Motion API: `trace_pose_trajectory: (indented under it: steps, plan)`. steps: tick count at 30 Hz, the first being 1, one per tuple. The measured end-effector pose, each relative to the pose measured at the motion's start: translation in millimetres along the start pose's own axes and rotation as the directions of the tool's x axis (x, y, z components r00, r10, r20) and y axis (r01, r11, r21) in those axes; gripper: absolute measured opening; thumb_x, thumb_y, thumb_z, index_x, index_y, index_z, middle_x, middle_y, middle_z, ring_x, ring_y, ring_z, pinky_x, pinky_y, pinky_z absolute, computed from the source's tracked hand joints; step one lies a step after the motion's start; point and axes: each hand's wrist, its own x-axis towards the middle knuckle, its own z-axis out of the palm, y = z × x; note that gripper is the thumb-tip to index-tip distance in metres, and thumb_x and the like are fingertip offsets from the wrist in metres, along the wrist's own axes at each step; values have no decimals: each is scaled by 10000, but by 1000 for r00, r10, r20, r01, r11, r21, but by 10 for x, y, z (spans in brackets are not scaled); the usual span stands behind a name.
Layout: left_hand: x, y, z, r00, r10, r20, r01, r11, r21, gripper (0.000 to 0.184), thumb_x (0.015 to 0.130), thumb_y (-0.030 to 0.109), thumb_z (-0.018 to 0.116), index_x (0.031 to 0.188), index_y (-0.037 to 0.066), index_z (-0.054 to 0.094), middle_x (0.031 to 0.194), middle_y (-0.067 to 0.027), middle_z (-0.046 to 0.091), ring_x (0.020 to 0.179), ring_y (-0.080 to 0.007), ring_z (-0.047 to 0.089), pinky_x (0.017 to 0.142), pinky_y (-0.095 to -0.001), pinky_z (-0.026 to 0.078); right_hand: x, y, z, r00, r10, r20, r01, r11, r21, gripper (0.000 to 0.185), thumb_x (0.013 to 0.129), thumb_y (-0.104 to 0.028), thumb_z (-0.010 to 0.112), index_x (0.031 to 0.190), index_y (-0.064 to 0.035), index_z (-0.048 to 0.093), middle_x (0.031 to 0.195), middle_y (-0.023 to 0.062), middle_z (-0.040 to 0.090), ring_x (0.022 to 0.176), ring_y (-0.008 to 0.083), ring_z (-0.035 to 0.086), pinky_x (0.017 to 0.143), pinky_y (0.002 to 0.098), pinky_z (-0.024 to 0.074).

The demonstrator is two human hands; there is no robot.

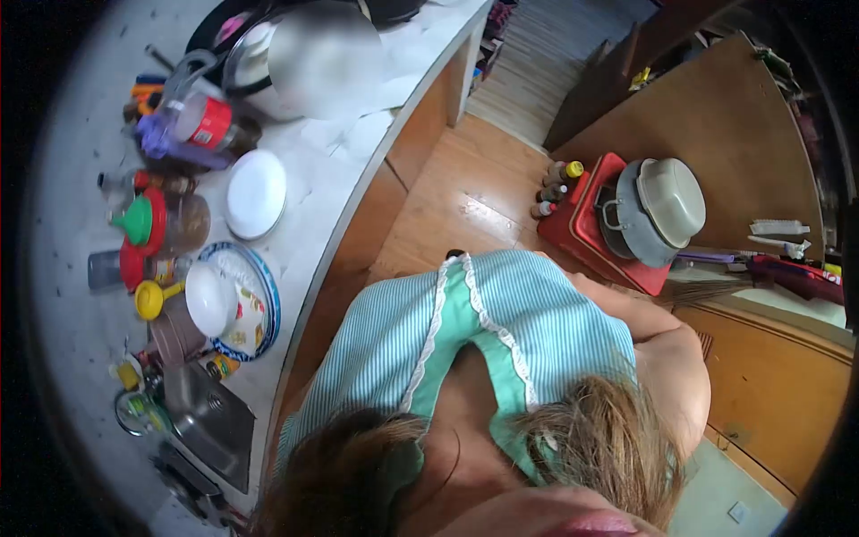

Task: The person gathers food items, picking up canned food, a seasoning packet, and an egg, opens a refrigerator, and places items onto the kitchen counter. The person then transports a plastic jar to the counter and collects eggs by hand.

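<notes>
Neither of my hands shows. My bare right arm bends at the elbow, and its forearm goes out of sight behind my blue striped top. My left arm is hidden too. On the counter to my left, a white bowl leans on its side over a blue-rimmed plate. Some white plates lie farther along the counter. Behind them stand jars, among them one with a red lid and green top, and a yellow-handled item.
A metal sink is set in the white counter, near its lower end. A pot stands at the far end, partly blurred. At right, a metal pot with a pale basin rests on a red box, beside several bottles.
</notes>
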Motion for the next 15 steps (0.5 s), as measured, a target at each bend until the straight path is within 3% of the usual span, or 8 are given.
trace_pose_trajectory:
  steps: [4,8,11,14,15]
  plan:
    - [505,631,-156,1000,-3,31,3,1000,13,101,817,-4,611,918,2,612,835,-54,625,776,-114,603,671,-251,489,21,337,-139,968,1,-250,-18,998,-65,279,727,-209,651,842,40,599,795,201,621,701,294,582,650,395,457]
    - [1158,1312,-368,997,18,75,-20,1000,23,99,821,2,611,920,-3,606,823,-51,623,768,-106,602,666,-243,489,194,672,-556,929,-35,-368,-1,995,-97,272,733,-210,641,840,37,601,799,218,618,711,317,590,655,402,460]
    - [1788,1900,-597,991,65,113,-67,998,18,98,824,7,611,921,-7,602,814,-49,623,761,-100,602,662,-237,488,332,783,-1172,929,-96,-358,64,993,-98,267,737,-212,634,838,34,602,802,230,616,718,335,596,658,407,462]
    - [2462,2579,-875,977,168,134,-169,986,-9,98,827,11,611,922,-10,598,805,-47,622,755,-94,602,658,-232,488,456,853,-1994,974,-139,-179,153,986,69,247,756,-196,631,847,31,606,804,208,633,711,313,599,661,381,470]
    - [2650,2857,-957,969,211,130,-209,978,-28,98,828,13,611,923,-11,597,802,-46,621,753,-92,602,657,-230,488,511,937,-2198,985,-30,-170,74,964,255,222,788,-178,617,888,21,620,829,189,647,710,312,598,685,363,478]
